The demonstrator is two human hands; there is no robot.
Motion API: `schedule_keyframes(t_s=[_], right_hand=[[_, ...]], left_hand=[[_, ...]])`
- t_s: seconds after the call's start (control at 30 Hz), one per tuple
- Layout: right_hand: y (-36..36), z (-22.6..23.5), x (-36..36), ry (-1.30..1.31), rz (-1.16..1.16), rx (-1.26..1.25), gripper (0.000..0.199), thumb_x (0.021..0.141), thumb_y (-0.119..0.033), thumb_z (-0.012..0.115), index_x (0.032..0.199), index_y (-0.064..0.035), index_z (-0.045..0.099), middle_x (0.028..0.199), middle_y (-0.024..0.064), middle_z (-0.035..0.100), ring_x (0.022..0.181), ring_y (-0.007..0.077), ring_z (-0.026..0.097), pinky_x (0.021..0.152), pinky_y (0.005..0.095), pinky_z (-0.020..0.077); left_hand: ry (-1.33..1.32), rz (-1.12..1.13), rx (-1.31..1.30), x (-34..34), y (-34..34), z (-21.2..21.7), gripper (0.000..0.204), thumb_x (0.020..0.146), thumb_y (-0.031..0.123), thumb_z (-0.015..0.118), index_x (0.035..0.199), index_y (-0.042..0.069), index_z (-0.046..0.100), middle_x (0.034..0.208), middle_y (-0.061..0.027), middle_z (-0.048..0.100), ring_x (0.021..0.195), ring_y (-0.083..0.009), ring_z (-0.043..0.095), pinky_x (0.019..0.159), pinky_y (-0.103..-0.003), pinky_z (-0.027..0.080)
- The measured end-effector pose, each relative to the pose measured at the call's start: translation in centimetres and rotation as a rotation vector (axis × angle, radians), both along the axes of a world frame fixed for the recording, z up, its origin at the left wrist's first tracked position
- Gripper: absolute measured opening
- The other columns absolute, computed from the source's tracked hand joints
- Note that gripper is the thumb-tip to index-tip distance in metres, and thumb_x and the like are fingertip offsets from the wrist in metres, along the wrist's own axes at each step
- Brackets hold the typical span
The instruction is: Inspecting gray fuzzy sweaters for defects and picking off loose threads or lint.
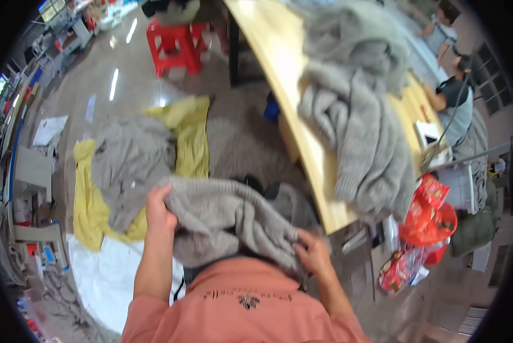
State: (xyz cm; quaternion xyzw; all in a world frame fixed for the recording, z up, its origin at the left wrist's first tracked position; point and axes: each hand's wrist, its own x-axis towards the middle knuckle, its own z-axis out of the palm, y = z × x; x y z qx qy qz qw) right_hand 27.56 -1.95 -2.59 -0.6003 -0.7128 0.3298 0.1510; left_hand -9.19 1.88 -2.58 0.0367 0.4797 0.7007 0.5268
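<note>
Gray knit garment [222, 201] hangs at my waist, its upper edge pinched by my left fingers [158, 195] and right fingers [306, 238]; its underside is hidden and blur softens its folds. Ahead, floor [233, 137] stretches between yellow cloth [192, 146] and the long edge of the table [285, 66].

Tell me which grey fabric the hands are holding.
The grey fabric spanning left hand and right hand; one heap lies on yellow cloth, others on wooden table.
</note>
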Motion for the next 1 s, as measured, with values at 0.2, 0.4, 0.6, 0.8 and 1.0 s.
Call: schedule_keyframes(t_s=[0.2, 0.4, 0.6, 0.8, 1.0], right_hand=[[-1.2, 0.8, 0.2, 0.116, -0.15, 0.364, 0.026, 0.068, -0.007, 0.065, 0.093, -0.0058, 0.059, 0.075, 0.0134, 0.059, 0.066, 0.0317, 0.058, 0.059, 0.0369, 0.0462], [0.0, 4.9, -4.8, 0.636, 0.11, 0.198, 0.021, 0.066, 0.006, 0.058, 0.085, -0.0016, 0.057, 0.074, 0.0106, 0.056, 0.059, 0.0219, 0.054, 0.055, 0.029, 0.0443], [2.3, 5.8, -9.2, 0.339, 0.598, 0.657, 0.021, 0.066, -0.002, 0.061, 0.086, -0.0032, 0.056, 0.076, 0.0086, 0.057, 0.053, 0.0224, 0.055, 0.047, 0.0308, 0.0448], [2.9, 3.7, -10.1, 0.22, 0.496, 0.764, 0.016, 0.066, -0.009, 0.06, 0.079, -0.0042, 0.053, 0.07, 0.0051, 0.052, 0.05, 0.0192, 0.052, 0.043, 0.03, 0.0412], [2.8, 3.0, -9.6, 0.266, 0.438, 0.833, 0.016, 0.065, -0.009, 0.06, 0.078, -0.0041, 0.053, 0.07, 0.0057, 0.051, 0.052, 0.0188, 0.052, 0.043, 0.0296, 0.0408]], left_hand=[[0.017, -0.104, 0.023, 2.6, 0.0, 1.1, 0.016, 0.069, 0.0, 0.055, 0.085, -0.001, 0.058, 0.086, -0.0113, 0.061, 0.079, -0.0236, 0.059, 0.078, -0.037, 0.048], [-0.013, -0.456, 0.11, 6.9, -0.5, 1.2, 0.016, 0.073, -0.006, 0.055, 0.088, -0.004, 0.06, 0.082, -0.01, 0.064, 0.074, -0.0174, 0.061, 0.07, -0.03, 0.05], [0.0, -0.883, 0.165, 10.2, -1.4, 0.9, 0.01, 0.077, -0.001, 0.057, 0.086, -0.003, 0.061, 0.08, -0.0053, 0.062, 0.069, -0.0095, 0.058, 0.063, -0.023, 0.047], [-0.13, -0.792, 0.099, 10.3, -2.5, 1.0, 0.009, 0.082, 0.002, 0.054, 0.085, -0.003, 0.06, 0.079, -0.0061, 0.062, 0.068, -0.0108, 0.058, 0.062, -0.024, 0.047], [-0.101, -0.801, 0.117, 10.8, -2.6, 0.3, 0.009, 0.082, 0.001, 0.053, 0.085, -0.003, 0.06, 0.08, -0.0072, 0.063, 0.069, -0.0116, 0.058, 0.063, -0.024, 0.047]])
